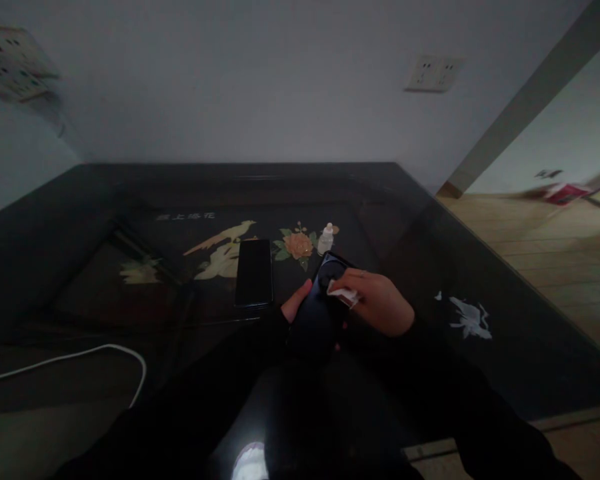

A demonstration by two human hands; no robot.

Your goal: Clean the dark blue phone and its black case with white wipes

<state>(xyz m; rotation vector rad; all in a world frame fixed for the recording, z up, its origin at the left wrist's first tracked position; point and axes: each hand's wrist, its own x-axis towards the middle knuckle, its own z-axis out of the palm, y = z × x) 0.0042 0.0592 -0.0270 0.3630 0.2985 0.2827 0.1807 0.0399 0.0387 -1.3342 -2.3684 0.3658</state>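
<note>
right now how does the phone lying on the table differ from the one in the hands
The lying phone rests on the table, while the held phone is in the left hand. No hand touches the lying phone; the right hand holds a white wipe at the held phone's upper end. The lying phone runs nearly straight up the picture; the held phone slants, upper end to the right. Both are dark and oblong.

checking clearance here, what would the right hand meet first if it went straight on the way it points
Probably the phone in the left hand: the right hand points leftward at it, pinching a white scrap. Depth is unclear, so the scrap may already touch it.
</note>
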